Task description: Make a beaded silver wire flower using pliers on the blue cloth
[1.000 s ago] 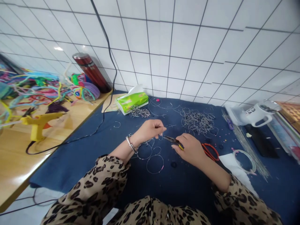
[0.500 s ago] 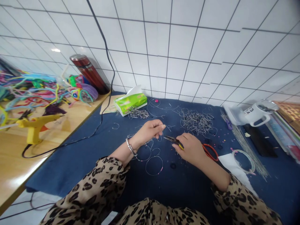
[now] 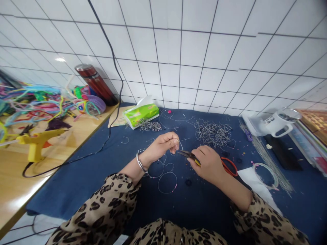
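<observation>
My left hand (image 3: 165,146) pinches a thin silvery wire (image 3: 181,144) between thumb and fingers, over the dark blue cloth. My right hand (image 3: 208,163) is closed round needle-nose pliers (image 3: 185,153) with yellow on the handle. The tips of the pliers point left and reach the wire just beside my left fingertips; whether the jaws grip it I cannot tell. Below my hands lie thin wire rings (image 3: 167,182), one with small pink beads. Behind my right hand is a red-orange handle or loop (image 3: 230,166), partly covered.
A tangled heap of bent wires (image 3: 214,133) lies at the back right, a smaller one (image 3: 150,125) by the green tissue pack (image 3: 141,114). Straight wires (image 3: 274,163) and a white mug (image 3: 277,124) are right. A yellow glue gun (image 3: 37,143) and black cable stand left.
The tips of the pliers have come closer to my left fingers and now meet the wire there. The wire's visible part has turned to the right of my fingertips.
</observation>
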